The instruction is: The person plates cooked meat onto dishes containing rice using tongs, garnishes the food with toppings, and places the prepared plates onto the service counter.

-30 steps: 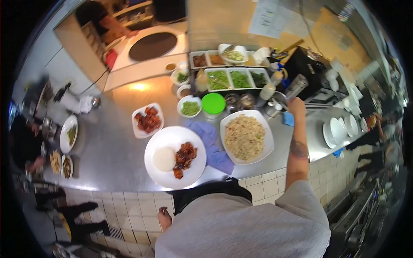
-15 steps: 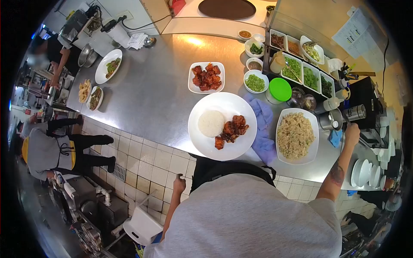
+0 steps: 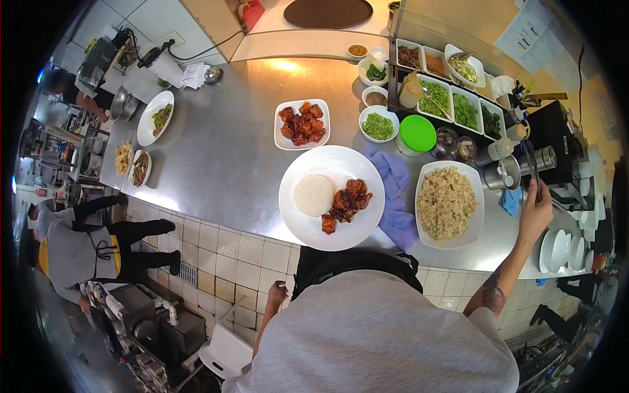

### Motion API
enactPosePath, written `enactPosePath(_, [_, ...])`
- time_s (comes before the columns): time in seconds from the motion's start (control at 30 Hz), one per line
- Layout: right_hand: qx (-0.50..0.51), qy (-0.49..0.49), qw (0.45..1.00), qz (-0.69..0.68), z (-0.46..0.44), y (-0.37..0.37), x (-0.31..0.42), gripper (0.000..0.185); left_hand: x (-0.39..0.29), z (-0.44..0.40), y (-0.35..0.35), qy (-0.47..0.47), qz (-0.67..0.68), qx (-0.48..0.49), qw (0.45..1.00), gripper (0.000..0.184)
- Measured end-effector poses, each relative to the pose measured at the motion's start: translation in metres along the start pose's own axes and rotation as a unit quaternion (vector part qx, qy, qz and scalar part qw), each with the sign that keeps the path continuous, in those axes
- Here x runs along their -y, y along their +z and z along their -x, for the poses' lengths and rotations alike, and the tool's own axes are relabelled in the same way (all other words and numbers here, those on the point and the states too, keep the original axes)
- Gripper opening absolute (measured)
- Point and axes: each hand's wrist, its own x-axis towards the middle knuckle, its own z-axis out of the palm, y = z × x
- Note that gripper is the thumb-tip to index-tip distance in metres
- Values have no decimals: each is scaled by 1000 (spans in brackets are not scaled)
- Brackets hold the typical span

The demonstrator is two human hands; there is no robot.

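Observation:
My right hand point(image 3: 537, 208) is closed around dark tongs point(image 3: 530, 161), whose tips point up beside a metal pot point(image 3: 501, 175) at the counter's right. My left hand point(image 3: 278, 292) hangs below the counter edge with its fingers curled; whether it holds anything is too small to tell. Near the front edge a round white plate point(image 3: 298, 230) bears a rice mound point(image 3: 313, 195) and glazed meat pieces point(image 3: 347, 204). Right of it are a purple cloth point(image 3: 396, 226) and a square plate of fried rice point(image 3: 448, 203). A square bowl of red glazed meat point(image 3: 303, 124) sits behind the round plate.
A green-lidded tub point(image 3: 417, 135), a bowl of chopped greens point(image 3: 378, 126) and topping trays point(image 3: 465, 110) line the back right. White plates point(image 3: 558, 251) stand far right. An oval plate point(image 3: 155, 118) lies at left. A person point(image 3: 78, 242) stands beyond, near a white chair point(image 3: 226, 350).
My right hand has lifted dark tongs into view beside the pot. The whole view has turned left since a second ago, with the counter contents sitting farther right than before.

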Motion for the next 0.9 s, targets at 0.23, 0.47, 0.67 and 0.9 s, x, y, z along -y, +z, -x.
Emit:
enactPosePath(0.23, [58,-84,989,-110,16,10,43,32,-8,-1,-1,-58,76,-15,995,38])
enactPosePath(0.47, [93,-114,976,-161,28,19,66,26,9,-2,10,-1,25,-14,1000,34])
enactPosePath(0.67, [181,-104,960,-189,37,17,88,24,-18,15,8,-70,50,-34,996,34])
enactPosePath(0.9, [177,-126,958,-187,38,18,97,23,28,-11,11,100,-53,-17,993,34])
